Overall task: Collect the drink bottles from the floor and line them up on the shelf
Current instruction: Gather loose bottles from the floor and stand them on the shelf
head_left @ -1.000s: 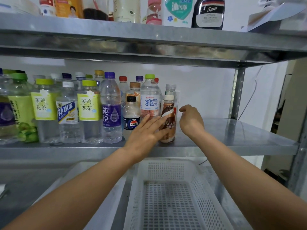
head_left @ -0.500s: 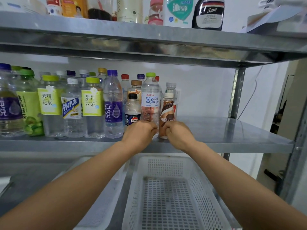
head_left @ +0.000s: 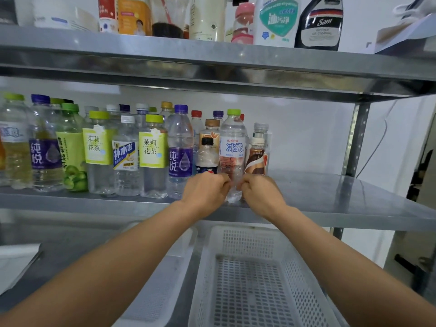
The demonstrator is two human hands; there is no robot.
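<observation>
Head view: a long row of drink bottles [head_left: 151, 152] stands upright on the steel shelf [head_left: 330, 194], so most of your lining-up appears done. Your left hand [head_left: 205, 191] and right hand [head_left: 263, 193] flank the green-capped water bottle [head_left: 232, 147] near the row's right end, curled fingers nipping its lower wall, probably squaring it into line. No bottle shows in the white basket [head_left: 247, 230] below, and the floor is out of sight, so the remainder cannot be told.

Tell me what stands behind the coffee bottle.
A clear bottle with a pale cap stands behind the coffee bottle. Mostly its neck and cap show; its lower body is covered.
</observation>
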